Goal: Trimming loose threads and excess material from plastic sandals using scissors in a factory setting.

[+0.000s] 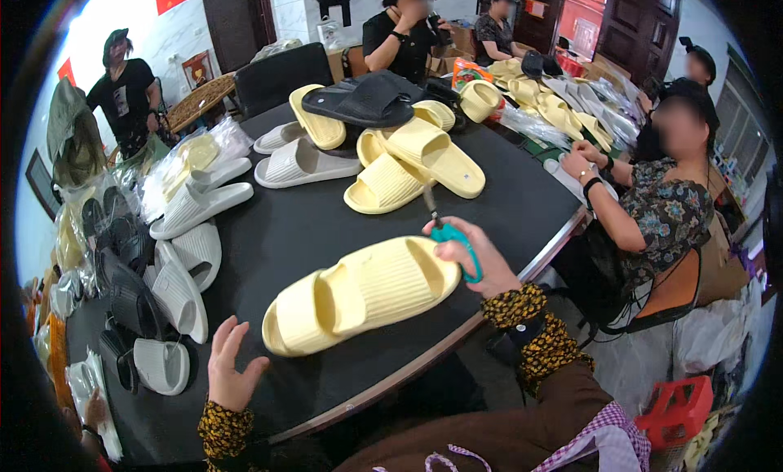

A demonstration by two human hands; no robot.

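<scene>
A pair of pale yellow ribbed slide slippers (400,280) is in front of me, fitted together and slightly tilted above or on the dark table; I cannot tell whether they touch it. My right hand (469,256) is closed on scissors (464,242) with teal handles, blades pointing up and away. That hand is against the slippers' right end; whether its fingers also grip them is hidden. My left hand (232,364) is open, fingers spread, just off the slippers' left end, and holds nothing.
The dark table (269,219) carries yellow slippers (432,150), a black slipper (359,98) and grey slippers (306,163) behind, with grey and black ones (175,288) along the left. A person (652,186) sits at the right; others are farther back. A red basket (677,411) stands lower right.
</scene>
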